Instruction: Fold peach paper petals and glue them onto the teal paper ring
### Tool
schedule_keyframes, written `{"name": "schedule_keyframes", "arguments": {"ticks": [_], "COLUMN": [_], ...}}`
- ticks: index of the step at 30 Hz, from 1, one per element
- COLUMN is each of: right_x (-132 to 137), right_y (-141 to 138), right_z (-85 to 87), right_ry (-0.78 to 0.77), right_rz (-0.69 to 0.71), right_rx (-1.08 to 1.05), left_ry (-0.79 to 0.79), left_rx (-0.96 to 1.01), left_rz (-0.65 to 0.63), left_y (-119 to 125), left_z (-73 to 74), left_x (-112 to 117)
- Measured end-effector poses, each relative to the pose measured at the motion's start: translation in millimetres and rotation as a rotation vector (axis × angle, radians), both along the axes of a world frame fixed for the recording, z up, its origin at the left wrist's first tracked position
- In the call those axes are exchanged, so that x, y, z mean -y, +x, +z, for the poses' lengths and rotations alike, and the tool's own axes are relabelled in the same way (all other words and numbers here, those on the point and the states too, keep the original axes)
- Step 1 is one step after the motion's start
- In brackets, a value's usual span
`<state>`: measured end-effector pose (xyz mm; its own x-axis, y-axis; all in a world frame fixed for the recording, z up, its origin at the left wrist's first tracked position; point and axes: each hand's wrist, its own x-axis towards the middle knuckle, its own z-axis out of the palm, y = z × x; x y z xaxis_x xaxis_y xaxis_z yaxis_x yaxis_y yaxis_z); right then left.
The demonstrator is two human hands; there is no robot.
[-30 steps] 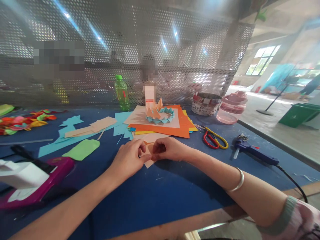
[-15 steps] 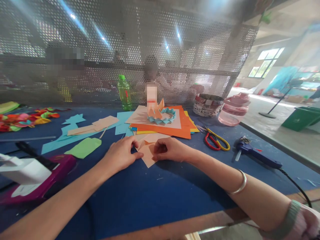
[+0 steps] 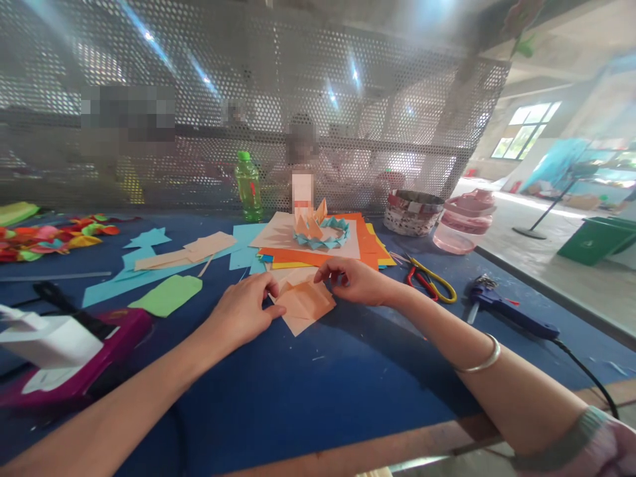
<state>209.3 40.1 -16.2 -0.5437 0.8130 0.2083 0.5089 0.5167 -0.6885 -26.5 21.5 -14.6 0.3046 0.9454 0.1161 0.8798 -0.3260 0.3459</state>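
A folded sheet of peach paper (image 3: 303,309) lies on the blue table in front of me, one corner pointing towards me. Its creased upper layer stands partly raised. At its left corner my left hand (image 3: 251,301) has curled fingers, the thumb and forefinger pinning the paper edge. My right hand (image 3: 355,281) hovers at the upper right edge, its bent fingers apart and the forefinger tip close to the paper. Whether that tip touches it I cannot tell. Behind, a ring of blue folded points with peach points (image 3: 322,232) rests on stacked coloured sheets (image 3: 368,248).
On the right lie scissors (image 3: 431,278), a blue glue gun (image 3: 517,310), a patterned round basket (image 3: 413,213) and a pink water jug (image 3: 464,222). Leftward are a green paper piece (image 3: 169,295), a purple power strip (image 3: 119,338) and a green bottle (image 3: 247,189).
My right hand has moved up and right from the paper's right side, its fingers loosening. The fold it covered now shows, partly sprung up. My left hand has stayed nearly still.
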Motion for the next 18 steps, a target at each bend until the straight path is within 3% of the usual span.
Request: {"name": "schedule_keyframes", "arguments": {"ticks": [10, 18], "right_x": [3.1, 3.4], "right_y": [-6.1, -8.7], "right_z": [-11.8, -9.7], "right_ry": [0.119, 0.13], "right_rz": [0.12, 0.062], "right_rx": [-0.036, -0.01], "left_ry": [-0.006, 0.005], "left_rx": [0.034, 0.046], "left_rz": [0.0, -0.017], "left_y": [2.0, 1.2], "left_z": [2.5, 1.4], "left_x": [2.1, 1.3]}}
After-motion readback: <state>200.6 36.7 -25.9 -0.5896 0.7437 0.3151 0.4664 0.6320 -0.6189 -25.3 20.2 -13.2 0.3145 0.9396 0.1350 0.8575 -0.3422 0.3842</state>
